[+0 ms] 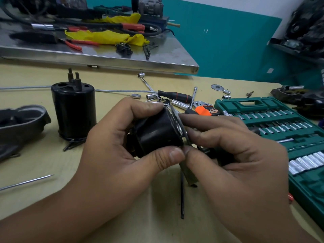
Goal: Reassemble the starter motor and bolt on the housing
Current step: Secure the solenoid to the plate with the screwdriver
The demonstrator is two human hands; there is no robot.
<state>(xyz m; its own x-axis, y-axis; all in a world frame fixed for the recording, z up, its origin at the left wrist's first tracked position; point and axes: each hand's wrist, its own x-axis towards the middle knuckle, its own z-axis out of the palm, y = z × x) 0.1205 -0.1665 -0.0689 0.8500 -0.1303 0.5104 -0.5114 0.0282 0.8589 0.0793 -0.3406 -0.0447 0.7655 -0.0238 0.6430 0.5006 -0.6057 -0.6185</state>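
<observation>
— Where are the hands?

— Mid-frame, both on one part. The left hand (112,137) curls round a black motor end cap (157,132), thumb underneath, forefinger over the top. The right hand (233,155) meets it from the right side of the frame, fingertips (185,118) pinching a thin dark ring (184,130) against the cap's bright metal rim (178,127).

— Which way does it point?

— The cap's axis runs roughly left to right, open rim towards the right hand, so that hand is nearer the seam. I'd judge the ring is being seated; whether it is a gasket or a plate, the blur won't let me say.

— And the rest of the starter?

— The black motor body (74,109) stands upright at left of centre, smooth, cylindrical, two studs up top, well apart from the hands. A grey cast housing (21,121) lies at the left edge. A green socket case (273,123) sits open at right, chrome sockets in rows, on the pale wooden bench (43,163).
</observation>
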